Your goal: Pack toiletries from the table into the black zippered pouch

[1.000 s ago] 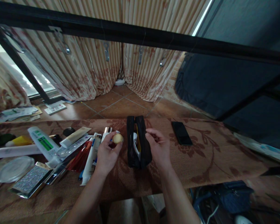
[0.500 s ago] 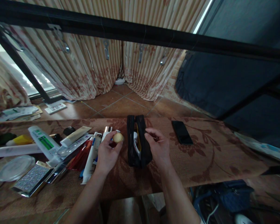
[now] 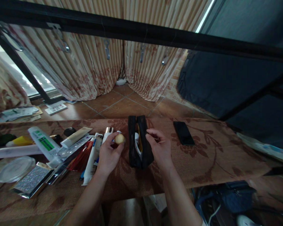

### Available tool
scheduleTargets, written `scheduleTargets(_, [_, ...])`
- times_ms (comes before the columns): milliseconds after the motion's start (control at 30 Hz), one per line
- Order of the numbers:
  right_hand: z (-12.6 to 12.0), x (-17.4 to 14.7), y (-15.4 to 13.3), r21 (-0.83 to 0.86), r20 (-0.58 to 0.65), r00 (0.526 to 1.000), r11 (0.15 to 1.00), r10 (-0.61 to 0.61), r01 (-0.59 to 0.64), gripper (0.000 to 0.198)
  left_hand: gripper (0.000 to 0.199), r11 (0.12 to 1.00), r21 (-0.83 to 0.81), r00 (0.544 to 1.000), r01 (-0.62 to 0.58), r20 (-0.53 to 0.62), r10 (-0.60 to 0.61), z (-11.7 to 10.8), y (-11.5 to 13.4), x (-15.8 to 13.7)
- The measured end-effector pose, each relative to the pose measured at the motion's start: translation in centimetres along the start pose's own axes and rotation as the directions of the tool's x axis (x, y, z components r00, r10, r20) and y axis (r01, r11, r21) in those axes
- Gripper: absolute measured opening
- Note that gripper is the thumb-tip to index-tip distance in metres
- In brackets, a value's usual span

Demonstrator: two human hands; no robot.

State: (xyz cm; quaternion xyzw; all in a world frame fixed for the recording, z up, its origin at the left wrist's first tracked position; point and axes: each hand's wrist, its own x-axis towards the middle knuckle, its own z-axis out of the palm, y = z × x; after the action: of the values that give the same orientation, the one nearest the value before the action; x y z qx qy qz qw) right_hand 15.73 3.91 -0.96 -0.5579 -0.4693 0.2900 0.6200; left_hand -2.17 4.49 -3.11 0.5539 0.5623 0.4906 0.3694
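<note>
My left hand (image 3: 109, 157) grips a small round item with a pale yellow top (image 3: 119, 138) between thumb and fingers, just left of the pouch. What lies below that top is mostly hidden by my fingers. A black zip pouch (image 3: 147, 158) stands unzipped on the cloth between my hands, showing a yellowish lining. Inside it are a white-capped item (image 3: 136, 137) and something white beside it. At the pouch's right rim, my right hand (image 3: 160, 149) is closed in a pinch on its edge. Close to my left hand lie a white tube (image 3: 91, 166) and a silver-capped bottle (image 3: 109, 130).
Tubes and cosmetics crowd the left side, among them a green-labelled tube (image 3: 46, 144), a glittery case (image 3: 33, 180) and a clear round lid (image 3: 16, 169). A black phone (image 3: 184, 133) lies right of the pouch. A dark metal bar (image 3: 141, 29) crosses above the patterned tablecloth (image 3: 214, 163).
Almost nothing differs. The round item in my left hand is tilted very slightly; both hands and the pouch keep their places.
</note>
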Motion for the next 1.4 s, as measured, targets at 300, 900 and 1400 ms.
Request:
scheduleTargets(300, [-0.03,-0.05,-0.24,0.007,0.009,1.0,1.0,0.021,-0.021,0.017,0.046,1.0,-0.004,0.999,0.024,0.033,-0.024,0.0,-0.43,-0.03])
scheduleTargets(900, [-0.01,-0.03,-0.22,-0.009,0.011,1.0,1.0,0.023,-0.023,0.017,0.045,1.0,0.003,0.999,0.025,0.039,-0.025,0.07,0.03,-0.1])
scheduleTargets(1400, [-0.02,-0.07,-0.19,-0.015,0.011,0.999,0.999,0.033,-0.033,0.018,0.046,1.0,0.02,0.999,0.023,0.035,-0.024,-0.01,-0.19,-0.1])
